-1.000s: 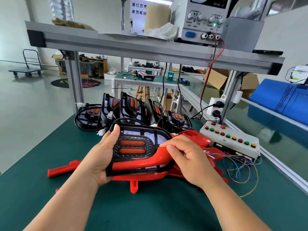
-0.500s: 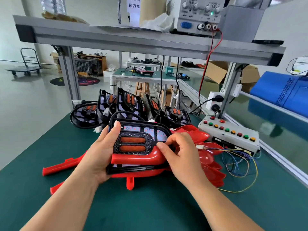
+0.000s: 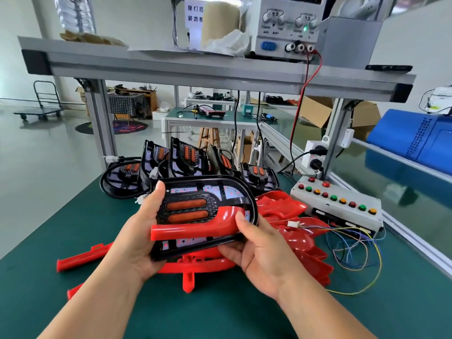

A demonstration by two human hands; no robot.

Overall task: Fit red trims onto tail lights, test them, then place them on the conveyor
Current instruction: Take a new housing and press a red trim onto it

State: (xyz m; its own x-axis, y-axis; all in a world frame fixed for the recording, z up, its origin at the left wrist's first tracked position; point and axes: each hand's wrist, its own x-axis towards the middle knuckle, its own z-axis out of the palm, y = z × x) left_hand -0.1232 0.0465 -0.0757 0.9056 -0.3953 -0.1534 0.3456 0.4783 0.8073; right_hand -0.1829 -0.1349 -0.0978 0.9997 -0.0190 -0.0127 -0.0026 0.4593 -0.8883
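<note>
Green matting covers the table, and above it a person holds a black tail light tilted face-up, clear of the surface. The left hand grips its left end, thumb over the front edge and fingers curled behind. The right hand cups the right end, its thumb pressing the curved end of the red trim lying across the lamp face. Spare trims are heaped just underneath, and more tail lights stand stacked behind. Both parts look like light, stiff moulded plastic. The glossy trim may slip, and thin clips could snap if forced. The black outer rim seems the safest hold, with thumbs pressing along the trim rather than on the lenses.
</note>
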